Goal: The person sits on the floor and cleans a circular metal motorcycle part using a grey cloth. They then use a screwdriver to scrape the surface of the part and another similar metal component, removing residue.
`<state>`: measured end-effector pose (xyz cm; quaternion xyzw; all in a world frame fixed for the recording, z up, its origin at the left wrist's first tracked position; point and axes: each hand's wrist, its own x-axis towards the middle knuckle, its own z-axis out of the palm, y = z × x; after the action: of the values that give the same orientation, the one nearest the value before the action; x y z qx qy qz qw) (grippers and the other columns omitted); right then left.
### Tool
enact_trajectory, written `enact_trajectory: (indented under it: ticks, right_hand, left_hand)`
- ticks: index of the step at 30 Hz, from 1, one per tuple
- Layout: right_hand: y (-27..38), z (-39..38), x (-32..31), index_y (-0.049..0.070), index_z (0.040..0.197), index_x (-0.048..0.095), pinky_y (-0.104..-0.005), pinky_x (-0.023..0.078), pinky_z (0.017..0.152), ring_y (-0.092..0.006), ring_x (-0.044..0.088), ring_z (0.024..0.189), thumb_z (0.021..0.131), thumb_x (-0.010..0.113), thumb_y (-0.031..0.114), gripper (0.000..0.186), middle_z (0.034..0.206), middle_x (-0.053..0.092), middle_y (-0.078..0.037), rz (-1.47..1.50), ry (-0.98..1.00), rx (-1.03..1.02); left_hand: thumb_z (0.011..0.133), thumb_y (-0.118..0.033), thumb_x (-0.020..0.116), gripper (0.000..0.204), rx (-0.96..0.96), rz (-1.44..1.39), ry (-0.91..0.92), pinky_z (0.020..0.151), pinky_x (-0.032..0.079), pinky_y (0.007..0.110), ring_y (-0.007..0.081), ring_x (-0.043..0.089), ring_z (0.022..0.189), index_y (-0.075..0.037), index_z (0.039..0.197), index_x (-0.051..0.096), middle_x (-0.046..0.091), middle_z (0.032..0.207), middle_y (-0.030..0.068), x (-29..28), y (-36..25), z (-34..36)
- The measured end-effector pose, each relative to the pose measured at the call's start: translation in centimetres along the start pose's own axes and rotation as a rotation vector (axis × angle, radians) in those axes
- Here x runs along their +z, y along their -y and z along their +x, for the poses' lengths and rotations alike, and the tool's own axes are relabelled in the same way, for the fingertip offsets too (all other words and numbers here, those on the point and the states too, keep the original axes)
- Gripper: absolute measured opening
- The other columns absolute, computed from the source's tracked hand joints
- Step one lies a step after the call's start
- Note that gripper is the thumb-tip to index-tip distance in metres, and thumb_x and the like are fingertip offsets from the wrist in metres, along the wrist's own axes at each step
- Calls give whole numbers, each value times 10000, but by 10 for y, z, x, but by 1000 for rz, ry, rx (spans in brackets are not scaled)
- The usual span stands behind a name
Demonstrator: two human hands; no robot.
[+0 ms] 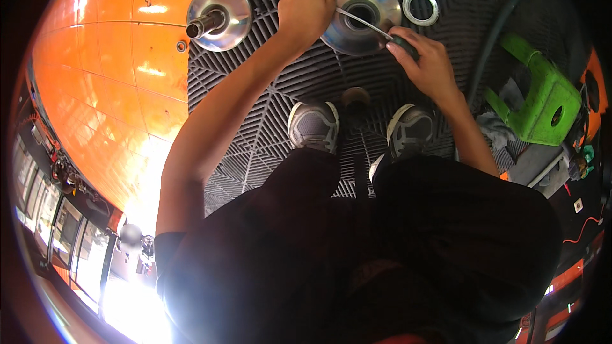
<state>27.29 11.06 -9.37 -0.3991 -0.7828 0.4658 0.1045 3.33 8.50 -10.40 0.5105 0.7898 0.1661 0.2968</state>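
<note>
A shiny metal pulley disc (344,41) with a dark round hole in its middle lies on the dark ribbed mat. My left hand (308,7) is closed on its left rim, the fingertips at the far side. In my right hand (428,62) is a screwdriver (368,23), gripped by its dark handle. Its thin metal shaft slants left across the disc's central opening, and the tip ends close to my left hand. Left of that hand sits a second pulley disc (239,19) with a hollow metal shaft. A silver ring (421,8) lies right of the first disc.
Orange tiled floor (115,57) borders the mat (255,134) on the left, with a small ring (182,46) near the seam. My shoes (314,126) stand nearer than the disc. A green plastic stool (542,95) lies tipped at the right, beside a dark hose (494,32) and a grey cloth (497,130).
</note>
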Motion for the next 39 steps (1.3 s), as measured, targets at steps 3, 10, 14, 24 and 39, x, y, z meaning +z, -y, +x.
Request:
enact_trajectory:
  ticks: [3, 10, 14, 24, 39]
  right_hand:
    - [12, 4, -18, 75, 1088, 659, -375, 523, 742, -303, 687, 852, 872, 679, 292, 307, 993, 698, -136, -95, 18, 65]
    - [19, -20, -37, 55, 1079, 655, -350, 506, 733, -271, 696, 826, 875, 675, 257, 288, 958, 698, -138, 45, -7, 218]
    - [29, -22, -21, 34, 1090, 651, -361, 501, 712, -287, 691, 772, 883, 662, 298, 335, 957, 690, -161, 40, -13, 268]
    - [41, -13, -26, 24, 1165, 651, -358, 511, 666, -243, 670, 672, 886, 625, 427, 490, 755, 679, -180, 131, 63, 398]
    - [23, -15, -13, 7, 1089, 676, -259, 428, 582, -92, 547, 620, 930, 586, 393, 428, 664, 583, -20, 251, 38, 288]
  left_hand:
    - [1011, -443, 325, 496, 0, -111, 61, 746, 514, 475, 385, 654, 760, -84, 895, 647, 668, 697, 150, -3, 9, 3]
    - [1003, -461, 354, 509, -55, -241, 132, 759, 492, 463, 388, 644, 775, -57, 886, 640, 668, 733, 171, -6, 10, 3]
    - [999, -476, 366, 517, -39, -200, 91, 769, 489, 458, 385, 645, 783, -50, 923, 649, 673, 756, 171, -7, 4, 3]
    - [987, -519, 381, 590, -150, -289, 323, 891, 466, 379, 328, 648, 934, -14, 1089, 670, 682, 933, 220, -11, 11, 25]
    - [1011, -470, 337, 608, -105, -162, 276, 814, 489, 370, 297, 669, 812, 43, 1041, 661, 681, 846, 228, -16, -3, 25]
